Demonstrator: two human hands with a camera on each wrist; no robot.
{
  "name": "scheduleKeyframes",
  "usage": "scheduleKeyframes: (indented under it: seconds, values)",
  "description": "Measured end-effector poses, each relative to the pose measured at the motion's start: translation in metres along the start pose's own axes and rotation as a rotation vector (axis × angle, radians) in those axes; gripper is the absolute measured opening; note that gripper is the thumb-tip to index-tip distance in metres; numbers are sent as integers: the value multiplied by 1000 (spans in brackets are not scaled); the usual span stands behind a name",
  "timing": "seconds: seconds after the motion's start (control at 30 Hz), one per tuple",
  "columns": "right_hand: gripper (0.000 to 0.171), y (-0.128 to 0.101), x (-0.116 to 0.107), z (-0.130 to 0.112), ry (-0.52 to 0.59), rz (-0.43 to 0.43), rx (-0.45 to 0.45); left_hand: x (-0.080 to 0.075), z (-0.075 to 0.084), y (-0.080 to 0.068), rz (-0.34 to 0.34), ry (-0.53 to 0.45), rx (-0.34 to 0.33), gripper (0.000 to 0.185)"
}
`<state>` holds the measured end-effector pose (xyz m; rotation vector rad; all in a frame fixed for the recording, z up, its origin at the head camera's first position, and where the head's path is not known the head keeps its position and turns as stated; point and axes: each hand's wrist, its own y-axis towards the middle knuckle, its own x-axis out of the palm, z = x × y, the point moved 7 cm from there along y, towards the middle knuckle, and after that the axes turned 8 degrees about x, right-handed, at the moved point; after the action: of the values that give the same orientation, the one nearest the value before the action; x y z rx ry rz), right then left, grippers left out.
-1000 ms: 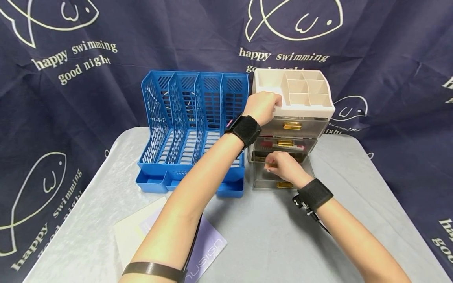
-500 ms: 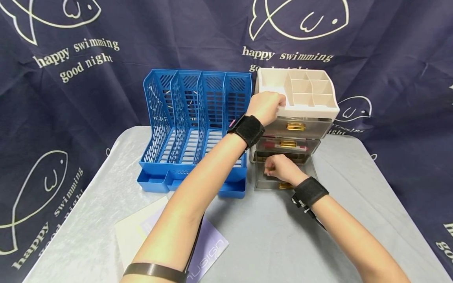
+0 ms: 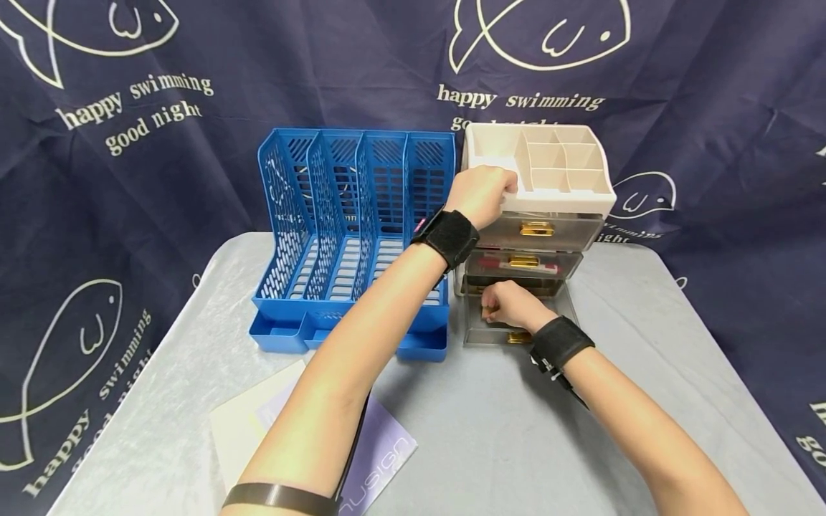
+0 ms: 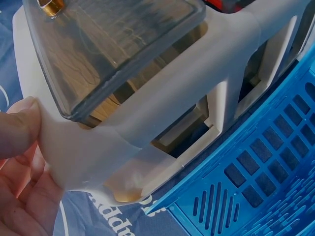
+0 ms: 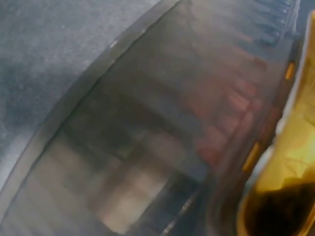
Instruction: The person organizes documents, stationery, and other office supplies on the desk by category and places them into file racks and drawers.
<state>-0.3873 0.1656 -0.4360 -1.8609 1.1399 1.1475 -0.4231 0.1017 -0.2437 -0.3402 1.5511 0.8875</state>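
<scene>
My left hand (image 3: 480, 193) grips the rim of a white desktop drawer organizer (image 3: 555, 203). In the left wrist view the thumb (image 4: 19, 130) presses one side of its body, with the fingers curled at the edge. The bottom smoky clear drawer (image 3: 476, 335) is pulled out. My right hand (image 3: 513, 304) reaches down into it with curled fingers. Through the drawer wall, the right wrist view gives a blurred sight of pinkish fingertips (image 5: 236, 105) near a beige block-like thing (image 5: 130, 199). Whether the fingers pinch it is unclear.
Left of the organizer stands a blue file rack (image 3: 361, 304) with front trays. A red-and-white marker (image 3: 493, 265) lies in the middle drawer. A purple-and-cream booklet (image 3: 381, 448) lies partly under the left forearm. A gold drawer handle (image 5: 290, 187) fills the right wrist view's edge.
My right wrist has shifted slightly left and toward the drawer, its hand staying inside. The left hand keeps its grip on the organizer. The whole head view sways a little.
</scene>
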Motion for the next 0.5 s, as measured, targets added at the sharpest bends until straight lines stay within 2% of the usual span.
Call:
scheduleKeyframes:
  seconds: [0.3,0.5]
  values:
    - [12,-3,-4,-1,6,9,-31,0,1,1,6,8,6,24]
    - [7,-7,-13,0,-16,50,-35,-1,1,0,3,9,3,23]
